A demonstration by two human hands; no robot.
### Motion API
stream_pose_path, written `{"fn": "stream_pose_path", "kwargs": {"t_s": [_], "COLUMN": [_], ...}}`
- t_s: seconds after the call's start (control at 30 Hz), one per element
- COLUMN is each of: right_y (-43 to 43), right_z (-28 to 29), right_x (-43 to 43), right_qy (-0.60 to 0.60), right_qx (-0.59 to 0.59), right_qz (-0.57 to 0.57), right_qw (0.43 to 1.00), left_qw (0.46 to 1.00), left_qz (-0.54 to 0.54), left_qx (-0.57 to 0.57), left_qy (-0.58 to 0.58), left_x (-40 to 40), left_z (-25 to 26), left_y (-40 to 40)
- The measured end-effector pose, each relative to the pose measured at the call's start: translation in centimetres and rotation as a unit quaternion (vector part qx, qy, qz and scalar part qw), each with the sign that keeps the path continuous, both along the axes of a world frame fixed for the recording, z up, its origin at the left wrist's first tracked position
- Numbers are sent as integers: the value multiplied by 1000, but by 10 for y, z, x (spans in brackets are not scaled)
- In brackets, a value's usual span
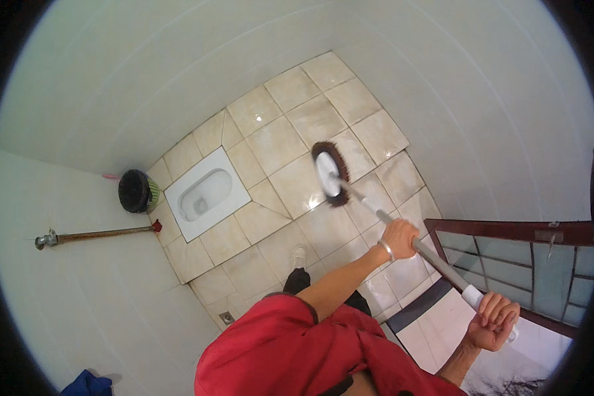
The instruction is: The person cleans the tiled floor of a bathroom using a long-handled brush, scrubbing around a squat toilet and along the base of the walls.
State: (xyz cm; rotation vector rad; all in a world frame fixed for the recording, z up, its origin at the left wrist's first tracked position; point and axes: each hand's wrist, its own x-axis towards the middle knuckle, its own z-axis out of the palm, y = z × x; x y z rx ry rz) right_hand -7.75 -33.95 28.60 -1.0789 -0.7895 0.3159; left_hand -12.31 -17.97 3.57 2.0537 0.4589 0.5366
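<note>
My left hand (400, 238), with a silver-coloured bangle at the wrist, is closed around the middle of the grey metal pole of a long-handled floor brush (441, 266). Near the pole's upper end, by its white plastic grip, my right hand (495, 321) is closed around it. The pole slants away to the upper left. Its oval brush head (328, 173), white on top with dark reddish-brown bristles around it, rests on the beige floor tiles (288, 190) and looks slightly blurred. Some tiles shine as if wet.
Left of the brush, a white squat toilet (207, 193) is set in a raised tiled floor with a step edge. A lined waste bin (138, 192) and a rusty pipe (106, 234) are by the wall. At right stands a glazed door (505, 270) near a dark threshold (420, 305).
</note>
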Motion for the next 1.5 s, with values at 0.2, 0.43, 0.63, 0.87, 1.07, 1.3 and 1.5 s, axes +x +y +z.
{"fn": "stream_pose_path", "kwargs": {"t_s": [0.2, 0.43, 0.63, 0.87, 1.07, 1.3, 1.5], "right_y": [45, 112, 134, 127, 153, 175, 145], "right_z": [-36, -122, -37, 49, 23, 59, 101], "right_x": [-59, -165, -158, -112, -119, -39, 75], "right_qy": [186, 298, 150, 46, 106, 101, -54], "right_qx": [6, -169, -78, -56, -45, 49, 80], "right_qz": [-6, 63, 257, 328, 254, 50, 25], "right_qw": [983, 937, 951, 942, 960, 992, 995], "left_qw": [993, 960, 979, 998, 998, 996, 977], "left_qz": [12, 54, 44, 36, 27, -1, -32], "left_qx": [9, 105, 45, -17, 50, 61, 39], "left_qy": [117, 253, 195, 50, 40, -66, -209], "left_x": [-138, -313, -325, -266, -239, -124, 31], "left_z": [-25, -117, -17, 36, 0, 55, 115], "left_y": [24, 98, 118, 75, 103, 167, 207]}}
